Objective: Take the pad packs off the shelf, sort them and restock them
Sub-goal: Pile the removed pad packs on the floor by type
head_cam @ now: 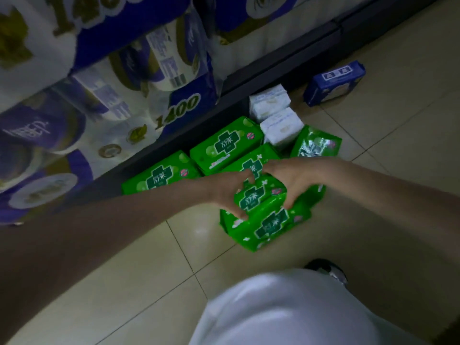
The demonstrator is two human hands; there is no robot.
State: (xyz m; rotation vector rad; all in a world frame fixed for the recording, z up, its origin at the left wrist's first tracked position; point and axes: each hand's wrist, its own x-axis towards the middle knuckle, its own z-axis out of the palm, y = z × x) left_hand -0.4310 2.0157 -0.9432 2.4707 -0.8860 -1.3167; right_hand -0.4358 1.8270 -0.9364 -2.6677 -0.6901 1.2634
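Two hands on one green pad pack (pixel 258 195) topping a floor pile beside the shelf base (pixel 281 63): left hand (pixel 229 192) and right hand (pixel 291 181) with fingers curled round opposite ends. Probably light, soft, slick film; best gripped at the ends. Open tile floor (pixel 149 270) nearby; white packs (pixel 270 100) close behind.

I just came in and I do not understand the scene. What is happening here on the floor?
A person is crouching by a shop shelf and sorting pad packs on the tiled floor. The left hand and the right hand both grip one green pack on top of a small stack. More green packs lie along the shelf base, with two white packs and a blue pack further away. Nothing is restocked yet.
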